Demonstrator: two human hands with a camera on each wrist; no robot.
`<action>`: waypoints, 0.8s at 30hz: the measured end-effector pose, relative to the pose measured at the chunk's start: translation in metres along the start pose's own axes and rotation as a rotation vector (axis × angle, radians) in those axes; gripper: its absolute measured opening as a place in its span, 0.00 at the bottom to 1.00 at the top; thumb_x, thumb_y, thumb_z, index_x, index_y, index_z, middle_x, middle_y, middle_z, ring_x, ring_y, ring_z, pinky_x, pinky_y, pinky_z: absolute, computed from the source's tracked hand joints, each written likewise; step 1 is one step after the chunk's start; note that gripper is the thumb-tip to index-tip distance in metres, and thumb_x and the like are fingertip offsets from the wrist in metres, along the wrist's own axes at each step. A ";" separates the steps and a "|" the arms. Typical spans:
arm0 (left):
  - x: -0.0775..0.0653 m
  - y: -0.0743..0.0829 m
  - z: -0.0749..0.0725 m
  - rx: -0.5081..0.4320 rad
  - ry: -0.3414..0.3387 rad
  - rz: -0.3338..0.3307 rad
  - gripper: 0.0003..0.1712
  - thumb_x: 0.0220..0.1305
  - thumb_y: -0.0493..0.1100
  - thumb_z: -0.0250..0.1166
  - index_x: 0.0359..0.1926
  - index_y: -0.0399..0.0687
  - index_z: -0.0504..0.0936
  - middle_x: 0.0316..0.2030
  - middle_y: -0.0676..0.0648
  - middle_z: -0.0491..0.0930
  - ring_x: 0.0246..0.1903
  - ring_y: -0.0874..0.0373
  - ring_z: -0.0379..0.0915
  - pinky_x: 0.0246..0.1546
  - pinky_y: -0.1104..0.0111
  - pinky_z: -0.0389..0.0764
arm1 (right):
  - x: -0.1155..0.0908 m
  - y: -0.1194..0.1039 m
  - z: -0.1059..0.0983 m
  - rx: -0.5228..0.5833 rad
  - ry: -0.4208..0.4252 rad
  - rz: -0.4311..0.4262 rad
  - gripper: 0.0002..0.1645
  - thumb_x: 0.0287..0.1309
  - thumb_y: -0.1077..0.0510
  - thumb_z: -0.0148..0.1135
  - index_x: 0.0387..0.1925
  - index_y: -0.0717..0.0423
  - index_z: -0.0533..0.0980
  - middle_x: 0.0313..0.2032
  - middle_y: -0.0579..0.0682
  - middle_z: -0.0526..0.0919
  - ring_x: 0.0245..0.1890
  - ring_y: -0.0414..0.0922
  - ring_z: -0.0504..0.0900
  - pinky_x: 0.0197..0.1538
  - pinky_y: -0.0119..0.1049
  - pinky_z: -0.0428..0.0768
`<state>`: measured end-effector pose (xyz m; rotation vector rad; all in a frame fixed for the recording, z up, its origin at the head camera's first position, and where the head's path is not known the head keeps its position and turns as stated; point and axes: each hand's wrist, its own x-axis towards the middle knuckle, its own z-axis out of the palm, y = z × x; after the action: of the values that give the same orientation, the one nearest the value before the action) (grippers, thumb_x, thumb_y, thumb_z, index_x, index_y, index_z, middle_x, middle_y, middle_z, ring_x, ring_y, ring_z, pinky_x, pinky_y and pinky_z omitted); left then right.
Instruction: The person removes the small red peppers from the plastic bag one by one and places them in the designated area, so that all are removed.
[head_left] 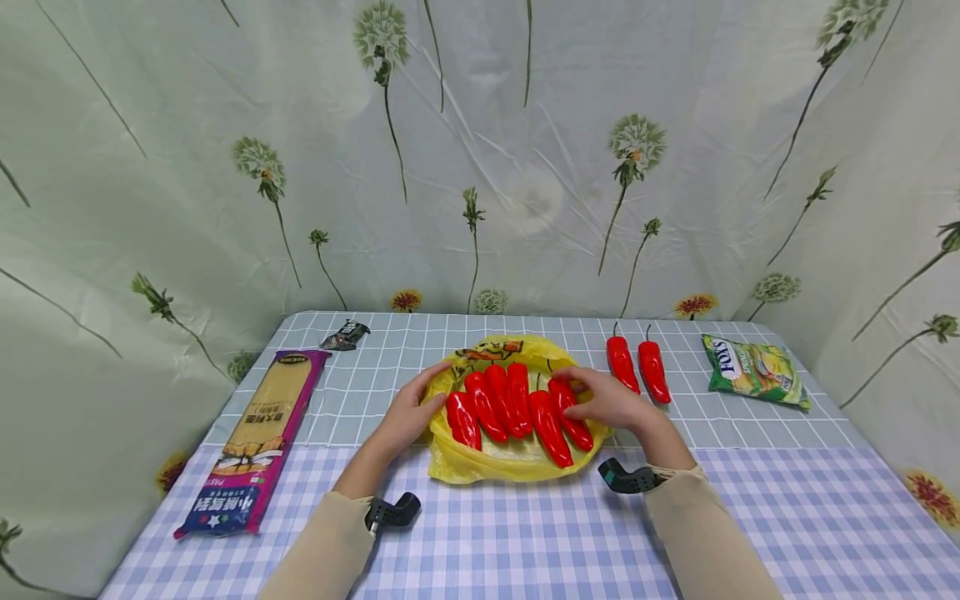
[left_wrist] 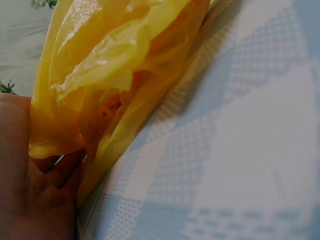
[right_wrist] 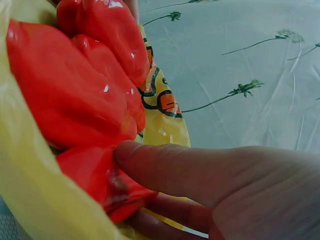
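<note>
Several glossy red chili peppers [head_left: 517,400] lie side by side in an opened yellow plastic bag [head_left: 480,472] at the middle of the table. My left hand [head_left: 408,410] holds the bag's left rim, thumb over the edge and fingers against the outer side. In the left wrist view those fingers are partly hidden behind the crumpled yellow plastic [left_wrist: 105,55]. At the bag's right side, my right hand [head_left: 611,400] pinches the rightmost chili pepper [head_left: 572,421]. The right wrist view shows the thumb [right_wrist: 165,165] pressed on that pepper [right_wrist: 90,167], fingers on its far side.
Two more red peppers [head_left: 621,362] lie right of the bag, beside a green FOX'S packet [head_left: 757,372]. A long pasta package [head_left: 255,442] lies at left, with a small black wrapper [head_left: 346,335] behind it. A floral curtain [head_left: 525,167] hangs behind the checked table.
</note>
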<state>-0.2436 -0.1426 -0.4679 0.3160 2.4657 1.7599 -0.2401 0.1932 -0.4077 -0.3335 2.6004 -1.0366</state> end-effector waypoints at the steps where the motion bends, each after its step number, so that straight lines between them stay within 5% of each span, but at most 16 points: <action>1: 0.000 0.000 0.000 0.000 -0.001 -0.003 0.31 0.71 0.36 0.56 0.72 0.60 0.67 0.75 0.46 0.62 0.75 0.45 0.56 0.76 0.50 0.59 | 0.000 0.000 0.000 -0.001 -0.001 0.002 0.41 0.51 0.59 0.74 0.67 0.50 0.70 0.62 0.58 0.76 0.62 0.57 0.73 0.53 0.47 0.87; 24: -0.002 0.005 0.001 -0.019 -0.010 -0.019 0.31 0.71 0.36 0.55 0.73 0.55 0.65 0.76 0.44 0.60 0.76 0.44 0.54 0.75 0.49 0.60 | 0.003 0.000 0.004 -0.061 0.046 -0.065 0.40 0.47 0.63 0.75 0.64 0.50 0.71 0.63 0.58 0.72 0.62 0.57 0.73 0.53 0.49 0.86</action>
<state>-0.2412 -0.1409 -0.4632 0.2980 2.4347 1.7691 -0.2414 0.1896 -0.4112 -0.4163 2.6830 -0.9989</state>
